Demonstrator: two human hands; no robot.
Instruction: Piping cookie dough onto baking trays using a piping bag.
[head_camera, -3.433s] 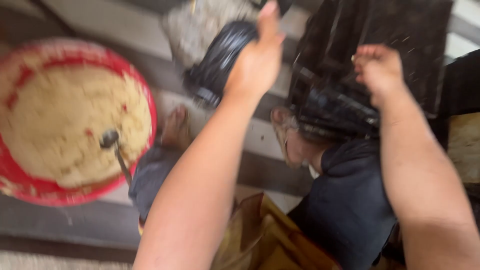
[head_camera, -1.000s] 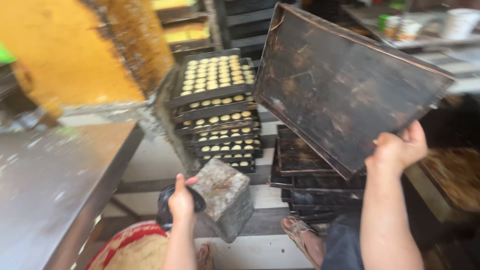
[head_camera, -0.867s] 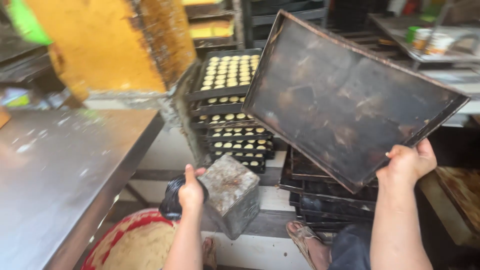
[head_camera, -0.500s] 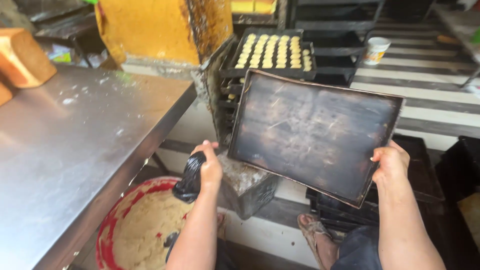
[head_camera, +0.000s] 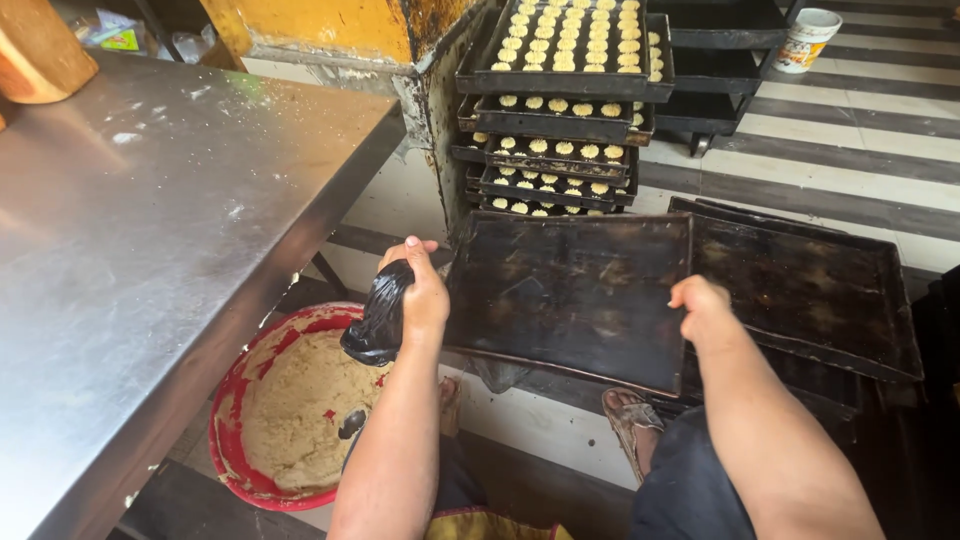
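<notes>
A dark, empty baking tray (head_camera: 570, 295) lies almost flat in front of me, held at both short edges. My right hand (head_camera: 703, 312) grips its right edge. My left hand (head_camera: 420, 290) holds the tray's left edge together with a black piping bag (head_camera: 378, 318) that hangs down from the palm. Below the left arm stands a red bowl (head_camera: 225, 440) filled with pale dough, with a dark spoon stuck in it.
A steel table (head_camera: 150, 230) fills the left. Stacked trays of small pale cookies (head_camera: 565, 90) stand ahead on the striped floor. More empty dark trays (head_camera: 810, 290) lie stacked at the right. A white cup (head_camera: 805, 38) stands far back. My sandalled foot (head_camera: 628, 420) shows below the tray.
The tray has come down from a raised tilt at the right to nearly flat in front of me. My left hand, still with the bag, has taken its left edge.
</notes>
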